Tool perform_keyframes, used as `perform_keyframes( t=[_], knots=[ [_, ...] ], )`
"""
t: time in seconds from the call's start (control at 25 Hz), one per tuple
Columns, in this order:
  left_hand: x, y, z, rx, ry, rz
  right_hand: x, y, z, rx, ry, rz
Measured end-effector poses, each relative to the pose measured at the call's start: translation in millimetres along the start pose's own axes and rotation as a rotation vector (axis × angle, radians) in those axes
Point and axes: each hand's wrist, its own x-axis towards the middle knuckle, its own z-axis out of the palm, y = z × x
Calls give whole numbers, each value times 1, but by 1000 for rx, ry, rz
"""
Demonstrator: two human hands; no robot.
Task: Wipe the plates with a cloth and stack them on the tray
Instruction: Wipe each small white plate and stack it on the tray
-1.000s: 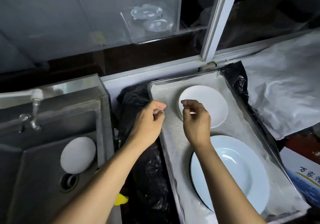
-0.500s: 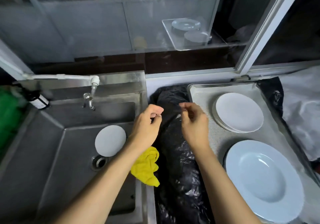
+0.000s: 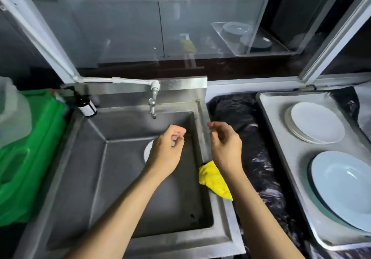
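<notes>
While left hand (image 3: 164,152) and right hand (image 3: 225,148) hover empty, loosely curled, the small round white plate (image 3: 148,154) in the grey steel sink (image 3: 100,178) may slip if wet.

Over sink (image 3: 124,178), left hand (image 3: 164,154) and right hand (image 3: 225,148); yellow cloth (image 3: 212,180) on rim.

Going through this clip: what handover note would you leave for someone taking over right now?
Left hand: empty, fingers loosely curled, over the sink.
Right hand: empty, above the sink's right rim.
Yellow cloth lies on that rim.
Done: small white plates stacked on the tray, large pale blue plate beside them.
Remaining: one white plate in the sink, partly hidden by the left hand; wipe it and stack it.
</notes>
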Motion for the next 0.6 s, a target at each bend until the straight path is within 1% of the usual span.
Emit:
perform_keyframes(
  t=[0.16,0.32,0.48,0.6],
  knots=[
    [-6,-37,-60,23,-44,-10,-28,-18,58,3,23,24],
    [-8,-74,-104,46,-33,-15,-50,-28,104,-20,-20,64],
    [-7,-102,-127,50,-16,-58,-62,-28,128,-62,-89,113],
    [5,-120,-126,54,1,-84,-59,-14,144,-94,-157,131]
  ],
)
